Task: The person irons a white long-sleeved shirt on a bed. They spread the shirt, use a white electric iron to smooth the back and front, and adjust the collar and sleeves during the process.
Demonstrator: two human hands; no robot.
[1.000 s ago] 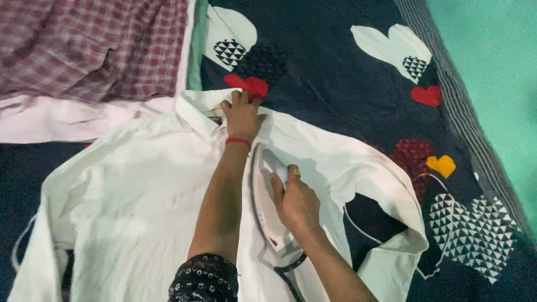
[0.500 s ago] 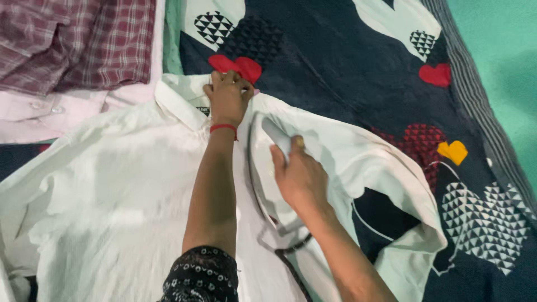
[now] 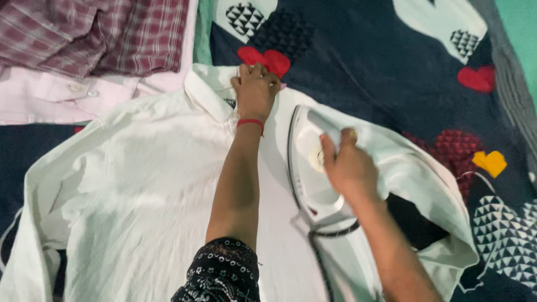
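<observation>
1. L hand (image 3: 255,92): fingers curled, pressing down on collar end of white shirt (image 3: 140,190), thin red band at wrist
2. R hand (image 3: 348,168): closed round handle of white iron (image 3: 310,168), iron sits on shirt just R of L forearm, tip pointing away from the person
3. Shirt spread flat under both hands on dark heart-print sheet (image 3: 363,72)
4. Beyond & left of L hand: pink shirt (image 3: 61,100), checked maroon shirt (image 3: 95,33) on top of it
</observation>
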